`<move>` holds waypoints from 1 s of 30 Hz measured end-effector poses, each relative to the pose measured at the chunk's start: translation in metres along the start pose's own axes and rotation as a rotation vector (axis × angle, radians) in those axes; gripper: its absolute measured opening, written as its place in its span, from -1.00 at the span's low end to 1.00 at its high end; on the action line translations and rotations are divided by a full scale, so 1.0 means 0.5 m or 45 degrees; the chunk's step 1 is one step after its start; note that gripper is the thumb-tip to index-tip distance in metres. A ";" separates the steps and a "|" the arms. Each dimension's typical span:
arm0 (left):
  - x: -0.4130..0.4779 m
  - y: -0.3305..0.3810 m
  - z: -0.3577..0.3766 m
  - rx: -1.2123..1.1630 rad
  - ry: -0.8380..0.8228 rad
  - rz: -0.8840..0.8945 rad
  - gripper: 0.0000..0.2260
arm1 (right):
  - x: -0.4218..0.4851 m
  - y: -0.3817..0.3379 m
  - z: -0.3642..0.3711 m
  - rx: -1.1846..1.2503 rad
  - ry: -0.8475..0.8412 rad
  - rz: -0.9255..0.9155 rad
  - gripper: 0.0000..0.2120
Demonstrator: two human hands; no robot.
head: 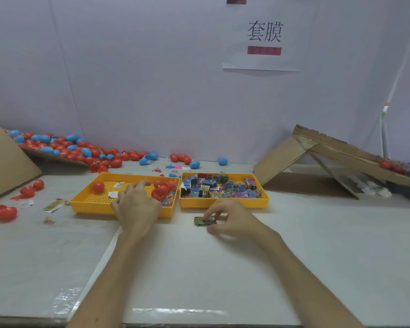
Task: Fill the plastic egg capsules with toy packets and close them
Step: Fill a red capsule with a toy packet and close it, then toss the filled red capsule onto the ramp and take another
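Note:
Two yellow trays stand side by side on the table. The left tray (97, 204) holds a few red egg capsules (162, 189) and paper slips. The right tray (223, 202) is full of colourful toy packets (219, 187). My left hand (137, 204) reaches over the left tray's front edge, fingers curled downward inside it; I cannot tell whether it holds anything. My right hand (230, 220) pinches a green toy packet (204, 220) lying on the table just in front of the right tray.
A heap of red and blue egg capsules (66, 147) spills from a cardboard box at the back left. Loose red capsules (3, 212) and packets lie at the left. A collapsed cardboard box (317, 162) stands at the right with more capsules (402, 168).

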State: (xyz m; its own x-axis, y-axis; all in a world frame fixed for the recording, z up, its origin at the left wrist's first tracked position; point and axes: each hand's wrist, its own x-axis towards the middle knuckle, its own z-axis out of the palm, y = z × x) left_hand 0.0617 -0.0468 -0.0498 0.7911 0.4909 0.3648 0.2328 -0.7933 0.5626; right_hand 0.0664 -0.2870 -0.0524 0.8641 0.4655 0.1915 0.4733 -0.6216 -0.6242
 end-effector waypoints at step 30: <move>0.103 0.022 0.019 -0.064 -0.383 0.113 -0.71 | 0.011 0.015 0.027 0.050 0.121 -0.125 -0.79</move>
State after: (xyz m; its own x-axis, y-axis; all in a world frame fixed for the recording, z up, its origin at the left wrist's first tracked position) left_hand 0.1102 -0.0338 -0.0320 0.9407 0.2860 0.1823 0.1332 -0.8059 0.5769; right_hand 0.0723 -0.2804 -0.0662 0.8270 0.4602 0.3229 0.5511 -0.5499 -0.6277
